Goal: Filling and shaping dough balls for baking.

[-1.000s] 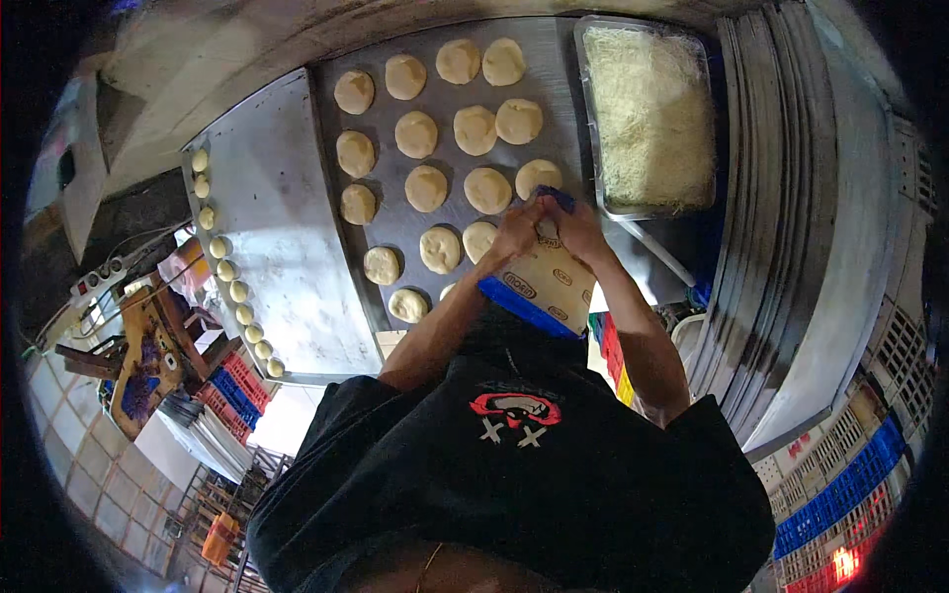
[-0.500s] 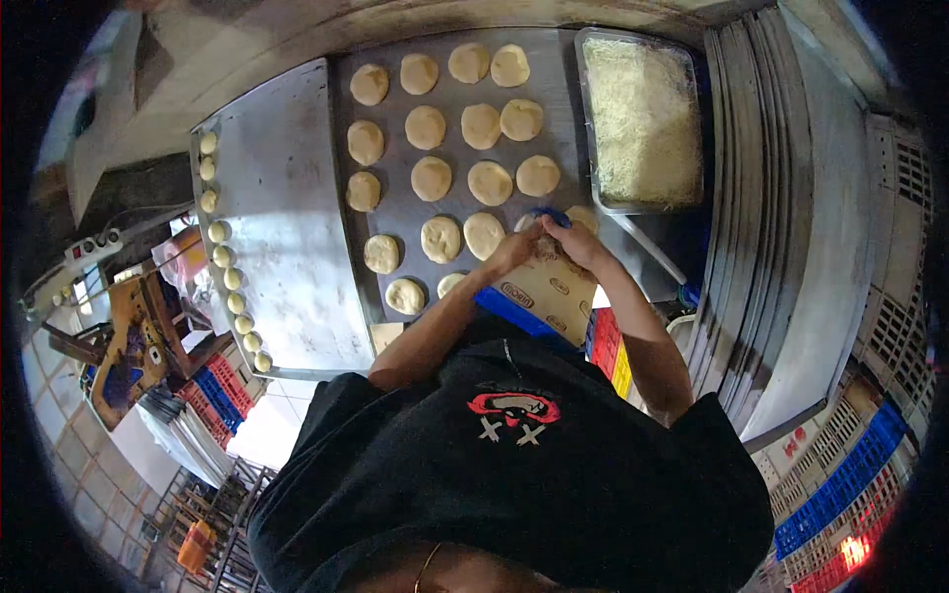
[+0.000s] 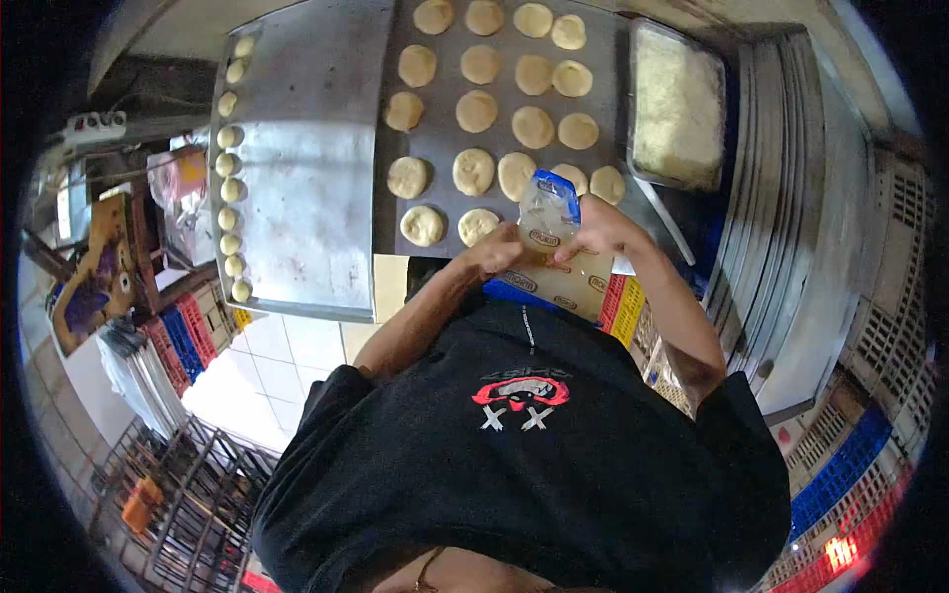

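Note:
My left hand and my right hand both grip a pale, translucent printed bag with blue edges, held against the front of my black shirt at the near edge of a dark metal tray. The bag's top stands up between my hands, my right thumb across its front. Flattened rounds of pale dough sit in rows on that tray, just beyond the bag; a few nearest ones are partly hidden by it.
A lighter metal tray at left carries a line of small dough balls. At right are a pan of pale shreds, a white bar and stacked metal sheets. Plastic crates and a wire rack stand lower down.
The bag's top has come up into an upright flap between my hands, which have moved apart slightly, the right outward. The view has shifted, so the trays appear higher and farther right.

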Motion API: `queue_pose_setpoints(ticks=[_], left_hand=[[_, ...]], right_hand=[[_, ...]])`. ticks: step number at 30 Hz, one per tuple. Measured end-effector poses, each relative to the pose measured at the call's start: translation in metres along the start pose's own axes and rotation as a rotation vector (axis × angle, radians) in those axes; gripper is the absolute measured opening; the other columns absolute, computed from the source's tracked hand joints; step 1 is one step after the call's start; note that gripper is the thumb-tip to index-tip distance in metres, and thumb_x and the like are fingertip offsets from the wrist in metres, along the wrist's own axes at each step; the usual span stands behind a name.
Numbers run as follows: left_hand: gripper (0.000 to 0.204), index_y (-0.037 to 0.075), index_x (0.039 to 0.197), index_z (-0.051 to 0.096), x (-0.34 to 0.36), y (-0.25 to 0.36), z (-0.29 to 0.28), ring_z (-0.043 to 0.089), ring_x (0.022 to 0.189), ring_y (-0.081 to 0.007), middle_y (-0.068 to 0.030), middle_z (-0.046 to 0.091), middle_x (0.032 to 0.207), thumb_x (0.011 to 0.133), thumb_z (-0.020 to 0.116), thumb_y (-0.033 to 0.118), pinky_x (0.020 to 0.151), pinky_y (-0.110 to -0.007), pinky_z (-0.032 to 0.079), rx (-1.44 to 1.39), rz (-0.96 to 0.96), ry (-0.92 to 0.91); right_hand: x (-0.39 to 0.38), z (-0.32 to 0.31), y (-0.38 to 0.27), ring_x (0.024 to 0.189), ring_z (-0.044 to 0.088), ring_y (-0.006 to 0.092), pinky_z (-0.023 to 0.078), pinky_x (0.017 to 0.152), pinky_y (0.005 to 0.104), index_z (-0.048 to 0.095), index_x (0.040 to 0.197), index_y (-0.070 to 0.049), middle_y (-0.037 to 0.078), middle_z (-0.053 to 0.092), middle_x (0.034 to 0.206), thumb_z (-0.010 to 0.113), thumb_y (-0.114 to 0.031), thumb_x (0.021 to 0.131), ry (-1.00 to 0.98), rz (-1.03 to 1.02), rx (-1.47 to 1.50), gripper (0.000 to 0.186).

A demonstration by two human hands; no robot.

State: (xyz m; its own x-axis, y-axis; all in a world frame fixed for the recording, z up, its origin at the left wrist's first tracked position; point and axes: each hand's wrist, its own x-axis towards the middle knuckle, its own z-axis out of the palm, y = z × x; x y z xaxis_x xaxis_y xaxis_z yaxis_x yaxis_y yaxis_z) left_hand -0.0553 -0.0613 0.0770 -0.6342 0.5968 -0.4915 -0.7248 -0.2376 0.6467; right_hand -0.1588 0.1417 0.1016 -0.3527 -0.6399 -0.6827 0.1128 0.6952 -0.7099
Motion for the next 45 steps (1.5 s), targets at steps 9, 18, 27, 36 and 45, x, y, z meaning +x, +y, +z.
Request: queue_pose_setpoints(ticks=[9, 18, 27, 36, 45], left_hand=[[0.034, -0.004, 0.092, 0.070, -0.041, -0.016, -0.027, 0.066, 0.067, -0.0183, -0.0149, 0.070, 0.075, 0.078, 0.073, 0.027, 0.062, -0.038, 0.051, 0.348, 0.049, 0.789], [0.034, -0.004, 0.103, 0.065, -0.083, -0.029, -0.068, 0.065, 0.080, -0.0173, -0.0099, 0.070, 0.089, 0.091, 0.065, 0.028, 0.072, -0.033, 0.052, -0.525, 0.290, 0.561], [0.022, 0.002, 0.096, 0.064, -0.072, -0.037, -0.087, 0.055, 0.059, -0.0129, -0.0003, 0.062, 0.075, 0.094, 0.061, 0.024, 0.056, -0.030, 0.046, -0.118, 0.194, 0.948], [0.057, 0.000, 0.113, 0.058, -0.069, -0.025, -0.108, 0.061, 0.081, -0.0212, -0.0110, 0.062, 0.102, 0.096, 0.049, 0.053, 0.071, -0.037, 0.051, -1.097, 0.177, 0.433], [0.045, 0.001, 0.099, 0.065, -0.036, -0.075, -0.134, 0.055, 0.070, -0.0143, -0.0051, 0.062, 0.083, 0.095, 0.057, 0.045, 0.058, -0.033, 0.044, -0.743, 0.157, 0.695]], right_hand=[[0.057, 0.053, -0.060, 0.077, 0.068, 0.0357, 0.053, 0.070, 0.0423, 0.066, 0.076, 0.005, 0.023, 0.068, 0.079, 0.092, -0.041, 0.052, 0.425, 0.140, -0.347, 0.057], [0.105, 0.067, -0.093, 0.065, 0.068, 0.0255, 0.051, 0.060, 0.0380, 0.069, 0.078, -0.001, 0.012, 0.066, 0.066, 0.080, -0.053, 0.071, -0.008, -0.099, 0.251, 0.053], [0.161, 0.103, -0.058, 0.077, 0.066, 0.0208, 0.050, 0.066, 0.0367, 0.068, 0.081, 0.003, 0.016, 0.068, 0.079, 0.070, -0.057, 0.080, 0.176, -0.022, -0.044, 0.060], [0.166, 0.101, -0.111, 0.073, 0.055, 0.0116, 0.045, 0.065, 0.0306, 0.065, 0.092, -0.004, -0.001, 0.061, 0.081, 0.055, -0.062, 0.089, 0.093, 0.297, 0.139, 0.059], [0.171, 0.111, -0.110, 0.061, 0.055, 0.0167, 0.043, 0.057, 0.0375, 0.064, 0.069, 0.000, 0.007, 0.056, 0.059, 0.056, -0.062, 0.088, 0.257, 0.226, -0.134, 0.065]])
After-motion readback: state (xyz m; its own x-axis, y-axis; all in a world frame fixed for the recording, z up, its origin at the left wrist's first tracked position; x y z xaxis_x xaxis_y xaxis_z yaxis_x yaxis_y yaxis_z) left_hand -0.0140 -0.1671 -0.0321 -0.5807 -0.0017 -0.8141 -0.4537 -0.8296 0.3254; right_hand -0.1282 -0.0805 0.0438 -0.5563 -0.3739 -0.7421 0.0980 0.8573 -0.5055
